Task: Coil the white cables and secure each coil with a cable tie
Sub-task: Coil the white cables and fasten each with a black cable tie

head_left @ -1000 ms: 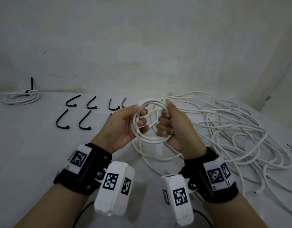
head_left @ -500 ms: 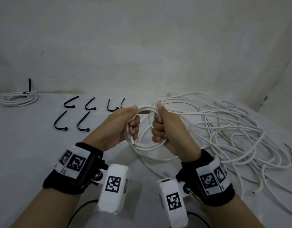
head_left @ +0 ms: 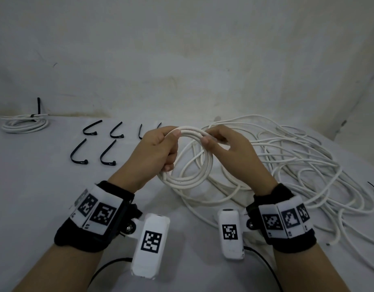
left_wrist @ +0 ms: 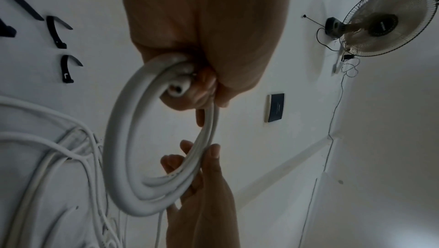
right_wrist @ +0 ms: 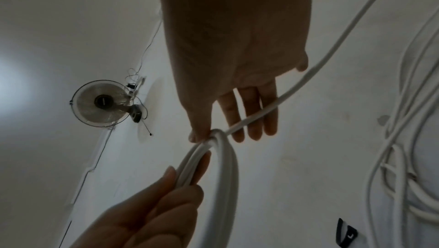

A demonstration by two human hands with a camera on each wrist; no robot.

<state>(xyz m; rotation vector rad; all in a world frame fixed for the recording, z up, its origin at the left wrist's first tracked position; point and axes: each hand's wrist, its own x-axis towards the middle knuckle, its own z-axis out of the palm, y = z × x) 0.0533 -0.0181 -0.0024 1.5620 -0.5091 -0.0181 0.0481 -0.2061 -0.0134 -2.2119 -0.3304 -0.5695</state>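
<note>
A white cable coil [head_left: 188, 180] of a few loops hangs between my hands above the table. My left hand [head_left: 171, 144] grips its upper left, fingers curled round the loops [left_wrist: 123, 139] and thumb on top. My right hand [head_left: 211, 137] pinches the top of the coil just to the right. The right wrist view shows its thumb [right_wrist: 199, 135] pressing the loops [right_wrist: 225, 167] while one strand [right_wrist: 332, 49] runs across the fingers toward the loose cable pile [head_left: 298, 165]. Several black cable ties [head_left: 107, 154] lie to the left on the table.
A finished coil [head_left: 23, 123] with a black tie lies at the far left by the wall. The tangled pile covers the table's right half, with a cut end [head_left: 329, 243] near the front. A wall fan [left_wrist: 385, 21] hangs high up.
Both hands rose and shifted to the top of the coil, which now hangs below them. The right hand went from a fist round the loops to a pinch.
</note>
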